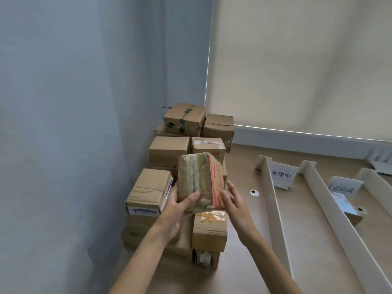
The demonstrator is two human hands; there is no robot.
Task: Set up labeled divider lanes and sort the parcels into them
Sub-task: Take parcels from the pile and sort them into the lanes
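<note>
The left hand grips the held parcel from its 7 o'clock corner, thumb curled across the front face and fingers wrapped behind. The right hand lies at the parcel's 4 o'clock edge with fingers spread and nearly straight, touching the side that carries red print; it supports rather than clasps. The parcel is a worn brown carton wrapped in clear tape, held upright in the air in front of the parcel pile.

The pile stands against the grey wall, from 12 o'clock of the held parcel round to 6 o'clock: brown cartons stacked in several layers, one at 9 o'clock with a blue-and-white label on its near face.

At 3 o'clock, well apart on the wooden surface, the near divider stands on edge, with the middle divider and the far divider beyond it. A label card reading 处理中 stands between the first two; a second card, its text blurred, stands in the next lane, with a sorted parcel just in front of it. A white grommet sits left of the near divider. A cream blind hangs at 1 o'clock.
</note>
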